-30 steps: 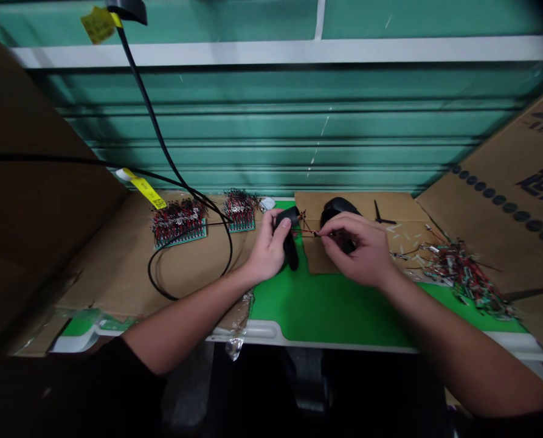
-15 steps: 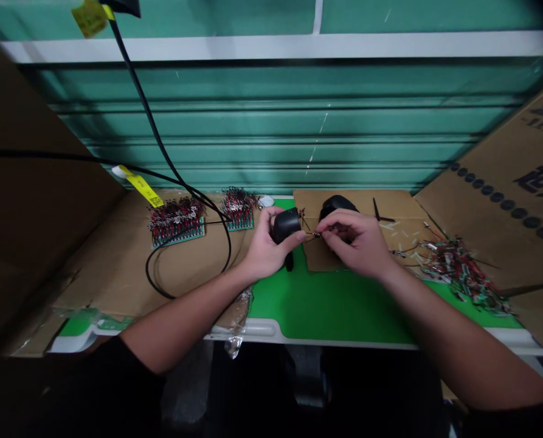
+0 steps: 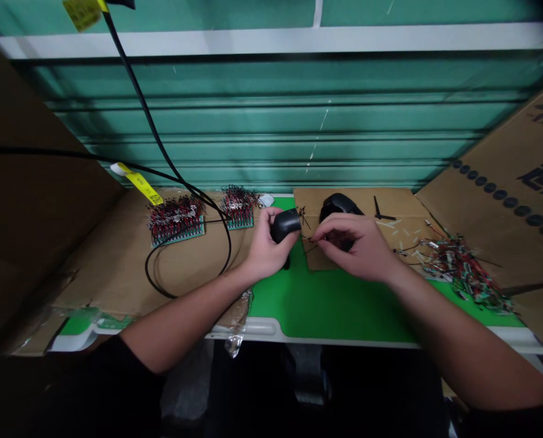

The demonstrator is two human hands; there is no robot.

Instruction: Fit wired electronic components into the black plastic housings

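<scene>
Head view: at frame centre, the left hand (image 3: 266,250) has its grip clamped round a black tool (image 3: 286,223) over the green counter (image 3: 335,307). Just right of it, the right hand (image 3: 356,246) pinches a thin wire (image 3: 308,238) beside the tool. A wire pile (image 3: 463,271) lies far right.

i see the left grip (image 3: 264,246) wrapped round a black handheld tool (image 3: 286,224); the right grip (image 3: 353,246) pinches a thin wire (image 3: 308,238) just beside it, over the green worktop (image 3: 326,304).
</scene>
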